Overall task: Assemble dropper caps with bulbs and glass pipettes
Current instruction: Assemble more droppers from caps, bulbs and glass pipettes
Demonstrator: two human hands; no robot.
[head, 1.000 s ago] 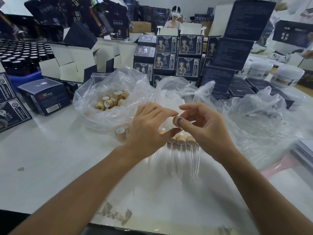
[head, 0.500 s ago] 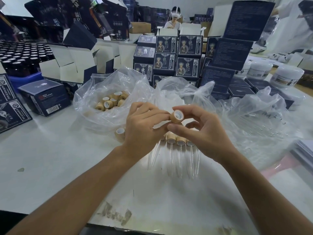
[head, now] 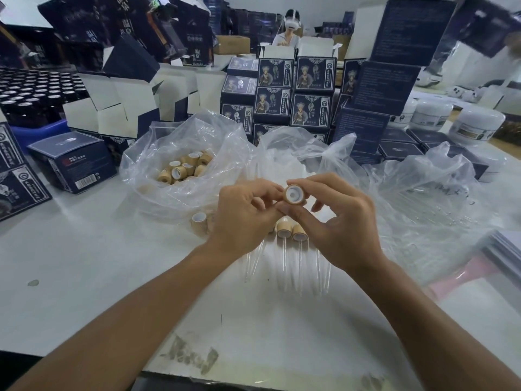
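I have a cap (head: 293,194) raised above the middle of the surface (head: 84,277), its white-lined open end turned toward me. My guess is that the bulb is being seated through it, though the bulb itself is hidden behind my fingers. To do this well I should keep the cap square to the push, press the bulb evenly until its flange sits flat against the liner all round, and check the centre hole is left free for a pipette.

My right hand (head: 335,221) pinches the cap between thumb and forefinger, the other fingers loosely spread. My left hand (head: 242,218) is curled, its fingertips meeting the cap's far side; I cannot tell whether it grips the cap or something behind it.

Finished droppers (head: 290,235) lie in a row just below my hands, toward the near edge, caps away from me and glass tips pointing at me. A loose cap (head: 198,220) stands just left of my left wrist. More caps sit in the bag (head: 183,170) toward the far left, with a second bag (head: 296,153) behind my hands and a third (head: 423,198) to the right.
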